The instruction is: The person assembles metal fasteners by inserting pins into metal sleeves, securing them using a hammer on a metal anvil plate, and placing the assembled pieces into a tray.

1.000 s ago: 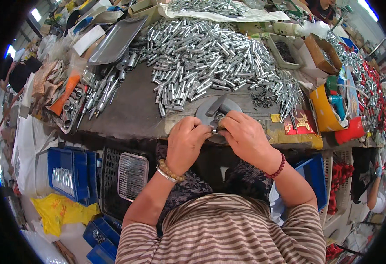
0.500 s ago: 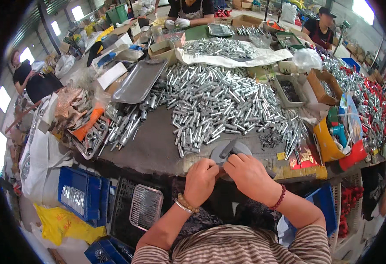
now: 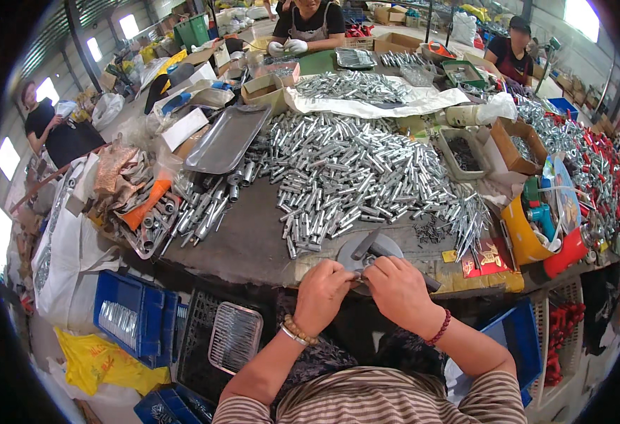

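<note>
Both my hands meet at the table's front edge, fingertips pinched close together. My left hand and my right hand grip a small metal part between them, mostly hidden by the fingers. Just beyond lies a round grey metal disc. A dark wedge-shaped metal tool, perhaps a hammer head, rests on it, partly behind my right hand. Farther off spreads a large heap of silvery metal rods and sleeves. Small dark pins are scattered right of the disc, beside a pile of thin pointed silvery rods.
An empty metal tray leans at left near an orange-handled tool. A yellow container holding tools stands at right. Blue bins and a tray of rods sit below left. Co-workers are across the table and far left.
My fingertips have shifted slightly, and the small part between them shows a little more. The view has tilted slightly; the heap and trays look unchanged.
</note>
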Demonstrator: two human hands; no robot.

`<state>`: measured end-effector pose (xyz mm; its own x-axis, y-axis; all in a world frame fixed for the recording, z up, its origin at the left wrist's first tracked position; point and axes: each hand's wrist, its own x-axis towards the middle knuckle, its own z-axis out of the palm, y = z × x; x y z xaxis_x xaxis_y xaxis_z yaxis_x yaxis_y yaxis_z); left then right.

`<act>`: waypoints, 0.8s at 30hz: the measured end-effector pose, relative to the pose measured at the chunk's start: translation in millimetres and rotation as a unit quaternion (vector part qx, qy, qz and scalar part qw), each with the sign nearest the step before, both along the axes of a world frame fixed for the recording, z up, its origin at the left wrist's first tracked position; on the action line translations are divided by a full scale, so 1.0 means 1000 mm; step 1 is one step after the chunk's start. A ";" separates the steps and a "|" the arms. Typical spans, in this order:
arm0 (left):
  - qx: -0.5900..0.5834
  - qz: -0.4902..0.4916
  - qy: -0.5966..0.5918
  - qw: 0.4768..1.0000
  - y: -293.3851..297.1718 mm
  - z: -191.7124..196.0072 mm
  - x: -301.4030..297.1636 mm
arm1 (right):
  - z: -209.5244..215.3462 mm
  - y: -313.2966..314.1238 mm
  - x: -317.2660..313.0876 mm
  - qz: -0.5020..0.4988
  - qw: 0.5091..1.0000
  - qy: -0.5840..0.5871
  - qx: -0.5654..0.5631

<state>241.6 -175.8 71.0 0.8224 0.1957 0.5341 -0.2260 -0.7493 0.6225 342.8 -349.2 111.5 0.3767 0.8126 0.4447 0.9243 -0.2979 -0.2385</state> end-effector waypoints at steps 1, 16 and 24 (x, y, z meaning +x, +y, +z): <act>-0.006 -0.001 0.007 1.000 0.000 0.003 0.000 | 0.000 0.000 0.000 -0.003 1.000 0.001 0.012; 0.003 0.013 0.025 1.000 -0.004 0.004 -0.005 | 0.009 -0.009 -0.001 0.014 0.998 0.045 0.031; -0.014 0.019 0.071 0.997 -0.004 -0.009 -0.005 | 0.009 -0.032 0.021 -0.129 0.991 0.038 -0.025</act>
<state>237.0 -179.8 61.9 0.8807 0.2420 0.4072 -0.1059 -0.7373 0.6672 363.8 -381.4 120.6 0.6052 0.7052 0.3695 0.7961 -0.5348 -0.2832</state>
